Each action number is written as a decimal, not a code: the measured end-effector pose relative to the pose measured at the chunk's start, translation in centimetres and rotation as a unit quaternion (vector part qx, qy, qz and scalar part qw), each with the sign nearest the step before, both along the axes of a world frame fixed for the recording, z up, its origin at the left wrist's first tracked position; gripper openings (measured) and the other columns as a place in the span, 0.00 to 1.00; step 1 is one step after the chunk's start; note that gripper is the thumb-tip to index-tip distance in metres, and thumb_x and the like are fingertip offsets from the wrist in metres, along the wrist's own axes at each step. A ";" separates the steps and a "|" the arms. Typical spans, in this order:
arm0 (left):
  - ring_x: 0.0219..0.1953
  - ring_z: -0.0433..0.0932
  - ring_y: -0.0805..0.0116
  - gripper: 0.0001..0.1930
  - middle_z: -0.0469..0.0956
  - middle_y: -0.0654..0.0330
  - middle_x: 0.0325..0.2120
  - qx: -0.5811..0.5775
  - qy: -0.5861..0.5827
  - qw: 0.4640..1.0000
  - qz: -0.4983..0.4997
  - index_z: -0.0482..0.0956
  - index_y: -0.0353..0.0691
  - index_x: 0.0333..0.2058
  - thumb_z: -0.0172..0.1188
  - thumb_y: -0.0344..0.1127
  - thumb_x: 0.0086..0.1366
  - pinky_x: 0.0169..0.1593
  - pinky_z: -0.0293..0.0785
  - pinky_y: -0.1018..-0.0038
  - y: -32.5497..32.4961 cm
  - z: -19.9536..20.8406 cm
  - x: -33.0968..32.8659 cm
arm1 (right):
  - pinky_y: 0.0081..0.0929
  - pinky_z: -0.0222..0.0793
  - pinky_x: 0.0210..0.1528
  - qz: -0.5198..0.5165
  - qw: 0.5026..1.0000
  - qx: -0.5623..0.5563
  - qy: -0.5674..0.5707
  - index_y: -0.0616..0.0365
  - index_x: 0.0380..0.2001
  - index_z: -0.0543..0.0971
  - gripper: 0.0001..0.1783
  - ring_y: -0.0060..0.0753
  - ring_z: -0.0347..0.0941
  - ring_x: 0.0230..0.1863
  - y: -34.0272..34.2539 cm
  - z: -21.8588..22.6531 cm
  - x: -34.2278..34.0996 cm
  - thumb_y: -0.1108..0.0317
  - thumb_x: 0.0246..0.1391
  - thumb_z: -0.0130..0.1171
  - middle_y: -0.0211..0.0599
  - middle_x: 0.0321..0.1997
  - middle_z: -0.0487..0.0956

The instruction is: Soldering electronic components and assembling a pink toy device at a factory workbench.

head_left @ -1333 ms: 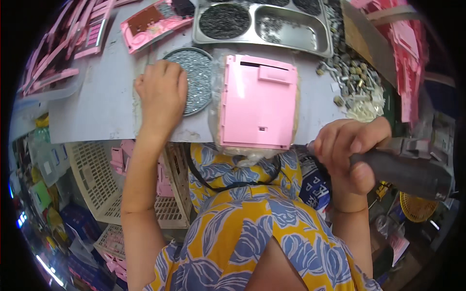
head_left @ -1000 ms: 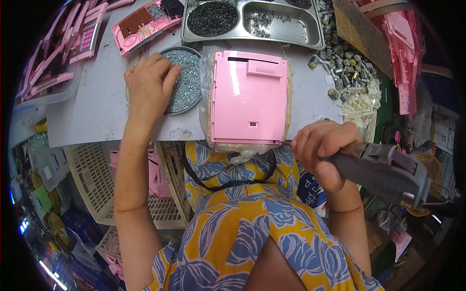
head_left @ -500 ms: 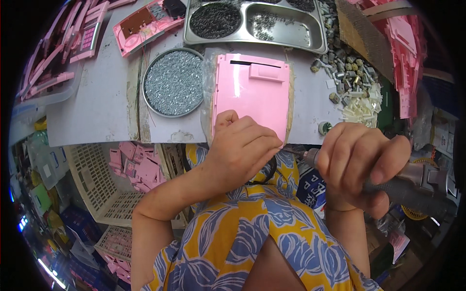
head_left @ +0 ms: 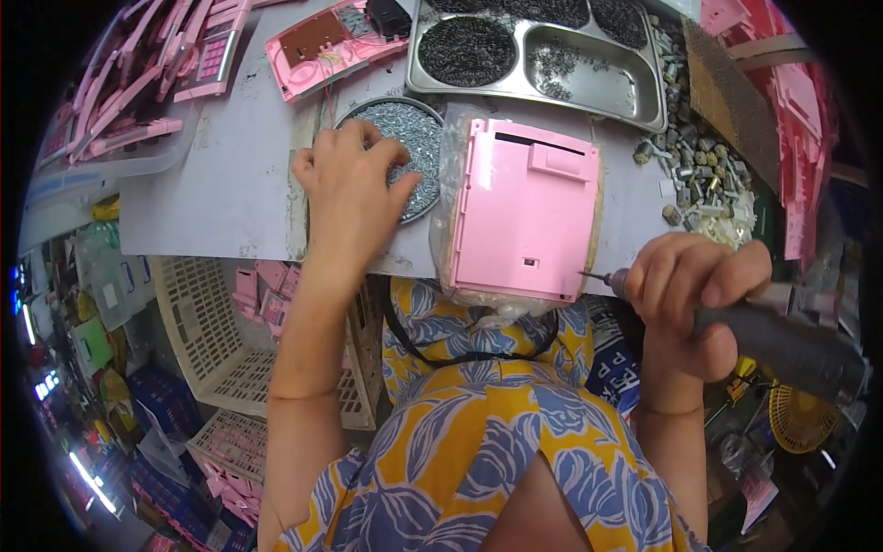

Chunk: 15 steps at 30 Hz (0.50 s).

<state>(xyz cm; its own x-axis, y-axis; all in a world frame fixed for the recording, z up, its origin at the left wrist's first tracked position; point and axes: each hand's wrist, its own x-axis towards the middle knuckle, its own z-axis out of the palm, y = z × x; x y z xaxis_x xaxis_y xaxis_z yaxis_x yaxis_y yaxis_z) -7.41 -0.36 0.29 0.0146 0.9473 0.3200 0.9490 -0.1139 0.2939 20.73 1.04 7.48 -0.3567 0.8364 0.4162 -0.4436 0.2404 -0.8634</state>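
A round dish (head_left: 440, 175) of small silver screws (head_left: 391, 120) stands on the table left of the middle. Over its left side reaches my left hand (head_left: 349, 189), open, fingers bent and thumb apart, the fingertips at the screws. To the right lies a flat pink plastic casing (head_left: 520, 212) on a padded, plastic-wrapped rest (head_left: 449, 221). It has a long slot near its far edge and a small dark opening near its near edge. My right hand (head_left: 690, 294) is wrapped round a dark electric screwdriver (head_left: 773, 350), whose thin bit points left, by the casing's lower right corner.
Behind the casing stands a metal compartment tray (head_left: 598, 115) with dark screws. Small metal cylinders (head_left: 690, 166) and white plastic pieces (head_left: 727, 225) lie to the right. Pink parts (head_left: 216, 55) fill the far left, near an opened pink casing (head_left: 308, 51). A crate (head_left: 207, 340) stands below the table's edge.
My left hand has left the pink casing and moved left to the dish of screws. The screwdriver stays in my right hand, its bit now in plain sight. The whole view has shifted.
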 end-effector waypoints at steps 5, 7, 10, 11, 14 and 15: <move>0.45 0.74 0.61 0.06 0.78 0.65 0.35 -0.002 -0.028 0.999 -0.025 0.83 0.46 0.34 0.67 0.38 0.59 0.54 0.58 0.56 0.5 -1.1 -2.0 | 0.25 0.62 0.19 -0.028 0.999 0.004 -0.025 0.50 0.37 0.63 0.19 0.22 0.60 0.13 0.3 0.4 0.9 0.56 0.59 0.63 0.22 0.15 0.64; 0.43 0.74 0.62 0.06 0.78 0.65 0.34 0.010 -0.003 1.000 -0.017 0.83 0.45 0.34 0.66 0.38 0.61 0.53 0.59 0.60 0.8 -1.7 -2.7 | 0.28 0.65 0.23 -0.030 0.999 -0.002 -0.032 0.51 0.38 0.63 0.20 0.23 0.61 0.15 0.4 0.3 1.1 0.58 0.59 0.64 0.25 0.16 0.66; 0.40 0.75 0.62 0.06 0.77 0.63 0.31 0.013 0.016 1.000 -0.020 0.81 0.43 0.33 0.65 0.37 0.63 0.51 0.60 0.62 1.4 -2.1 -2.7 | 0.29 0.68 0.28 -0.013 1.000 0.009 -0.010 0.55 0.40 0.62 0.18 0.24 0.64 0.18 1.5 -1.1 1.3 0.66 0.58 0.63 0.31 0.19 0.69; 0.39 0.75 0.62 0.06 0.77 0.63 0.31 0.011 0.020 1.000 -0.022 0.80 0.43 0.32 0.65 0.37 0.63 0.51 0.60 0.62 1.6 -2.1 -2.7 | 0.29 0.68 0.28 -0.014 1.000 0.014 -0.013 0.55 0.39 0.62 0.17 0.24 0.65 0.18 1.9 -1.3 1.4 0.67 0.58 0.62 0.31 0.19 0.69; 0.37 0.74 0.60 0.06 0.76 0.62 0.29 0.017 0.037 0.999 -0.029 0.80 0.44 0.30 0.65 0.38 0.62 0.49 0.60 0.60 1.9 -2.5 -3.0 | 0.28 0.68 0.26 -0.015 1.000 0.019 -0.004 0.56 0.39 0.62 0.16 0.23 0.65 0.19 2.7 -2.4 1.1 0.70 0.58 0.61 0.32 0.20 0.69; 0.36 0.74 0.60 0.07 0.75 0.62 0.28 0.013 0.034 0.999 -0.034 0.80 0.43 0.30 0.65 0.38 0.62 0.49 0.60 0.60 2.0 -2.5 -3.2 | 0.30 0.68 0.27 -0.016 1.000 0.010 -0.020 0.54 0.38 0.63 0.15 0.24 0.64 0.18 2.7 -2.6 0.9 0.68 0.59 0.61 0.31 0.19 0.68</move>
<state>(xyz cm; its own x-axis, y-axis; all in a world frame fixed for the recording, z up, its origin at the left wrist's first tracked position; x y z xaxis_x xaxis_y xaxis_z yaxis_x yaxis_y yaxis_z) -10.57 1.63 -2.26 0.1014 0.9351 0.3396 0.9567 -0.1853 0.2247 21.66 3.75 4.90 -0.3466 0.8392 0.4190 -0.3999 0.2719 -0.8753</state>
